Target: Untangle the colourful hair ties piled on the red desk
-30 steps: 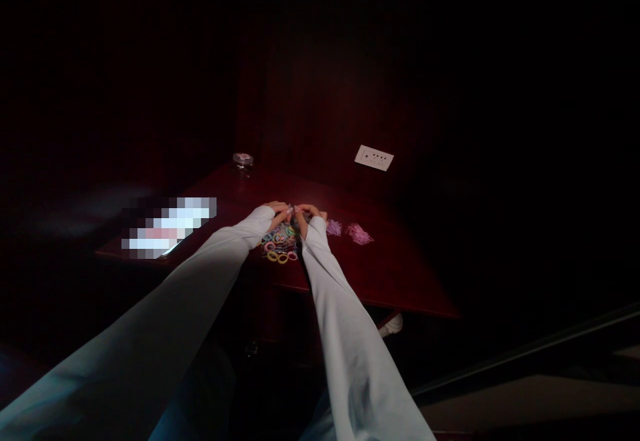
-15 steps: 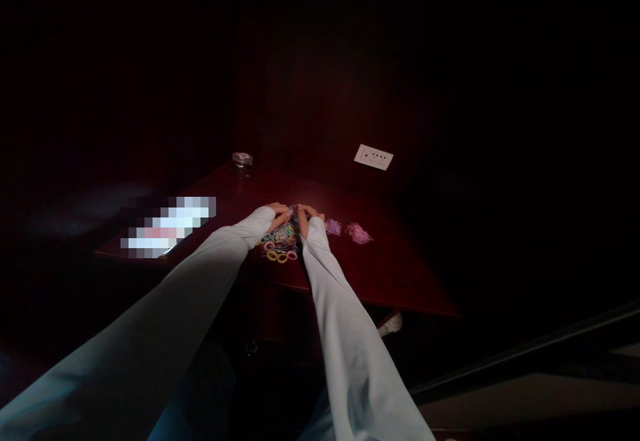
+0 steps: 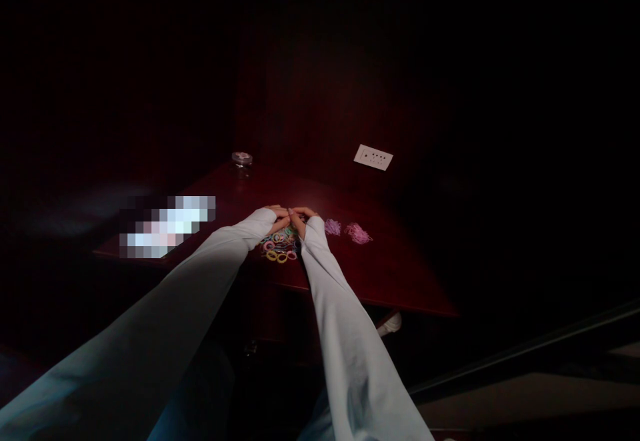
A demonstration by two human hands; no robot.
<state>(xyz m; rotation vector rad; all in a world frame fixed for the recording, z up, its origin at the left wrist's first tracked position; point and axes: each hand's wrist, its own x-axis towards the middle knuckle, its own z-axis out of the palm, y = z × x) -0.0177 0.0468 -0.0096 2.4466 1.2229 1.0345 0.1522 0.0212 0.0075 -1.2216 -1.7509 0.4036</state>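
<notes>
A mixed pile of colourful hair ties (image 3: 279, 244), with yellow and pink rings at its near edge, lies on the dark red table (image 3: 350, 281). Over the far part of the pile, my left hand (image 3: 279, 215) reaches in from the left, fingers bent and pressed together. My right hand (image 3: 303, 219) meets it from the right, fingertips touching or almost touching the left ones. What the fingertips pinch is too small and dim to make out. Right of my right hand lie a purple bunch of elastics (image 3: 333, 227) and a pink bunch of elastics (image 3: 359, 233).
A clear lidded jar (image 3: 242, 164) stands at the table's back left. A bright, pixelated flat object (image 3: 167, 227) lies at the left edge. A white socket plate (image 3: 373, 157) is on the panel behind. The surroundings are very dark.
My right hand has shifted slightly left, and its fingertips now meet those of my left hand, closing the small gap between them. The pile and the bunches look the same.
</notes>
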